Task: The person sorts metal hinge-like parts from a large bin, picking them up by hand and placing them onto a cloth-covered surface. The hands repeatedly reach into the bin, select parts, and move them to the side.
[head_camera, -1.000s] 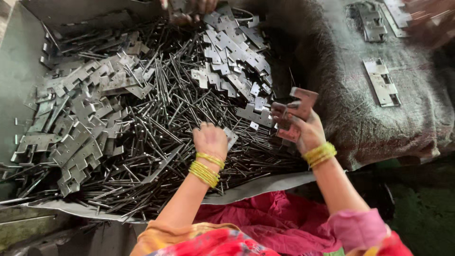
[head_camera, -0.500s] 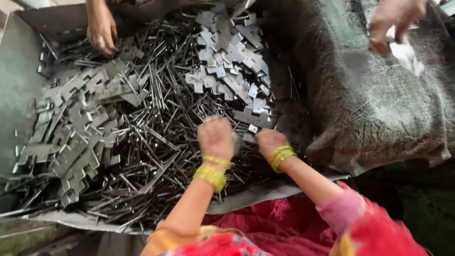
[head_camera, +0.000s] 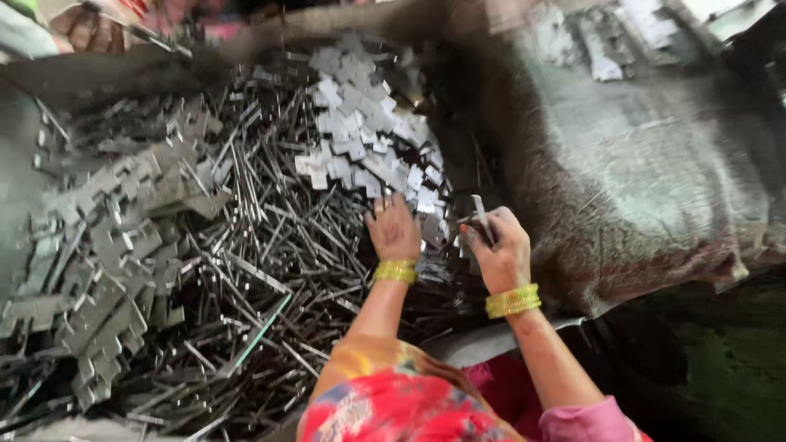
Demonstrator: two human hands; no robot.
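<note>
Left hand (head_camera: 395, 232) lies palm down, fingers spread and open, on the heap of thin metal rods (head_camera: 270, 245), right at the edge of the pale flat metal plates (head_camera: 360, 139) piled just ahead of it. It grips nothing that shows.

Right hand (head_camera: 499, 250) is closed on a small metal piece (head_camera: 479, 214), pinched upright between thumb and fingers; the frame is too blurred to say whether a rod goes with it. It hovers just right of the left hand, beside the dark cloth (head_camera: 639, 188) that rises to its right.

Judgement on doing this well:
- Keep the pinch low on the piece so it doesn't twist.
- Pick one item at a time with the left fingertips; rods are tangled and crossed, so lift along the rod's length, not sideways.
- Edges look stamped and sharp: slide off the top of the pile, don't dig in.
- The darker bracket pile (head_camera: 98, 270) sits well left of both hands, out of easy reach.
</note>
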